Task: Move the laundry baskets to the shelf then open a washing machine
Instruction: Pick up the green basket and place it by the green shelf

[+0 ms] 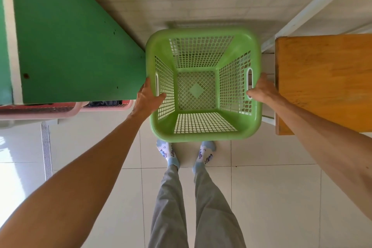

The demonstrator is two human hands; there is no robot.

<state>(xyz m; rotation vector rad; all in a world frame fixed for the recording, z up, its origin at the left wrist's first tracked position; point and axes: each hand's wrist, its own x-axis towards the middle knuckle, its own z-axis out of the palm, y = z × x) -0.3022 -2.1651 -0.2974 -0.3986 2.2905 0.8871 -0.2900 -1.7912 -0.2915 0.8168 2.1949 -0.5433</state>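
Observation:
An empty green plastic laundry basket (203, 133) with lattice walls is held in front of me, seen from above. My left hand (146, 97) grips its left rim by the left handle slot, thumb inside the wall. My right hand (260, 88) grips the right rim at the right handle slot. The basket sits in the gap between a green surface and a wooden shelf board, above the tiled floor. No washing machine is in view.
A green panel (76, 46) stands close at the left. Pink baskets (66, 109) sit under its near edge. An orange wooden board (326, 78) on a white metal frame (314, 4) is at the right. My socked feet (167, 153) stand on pale tiles.

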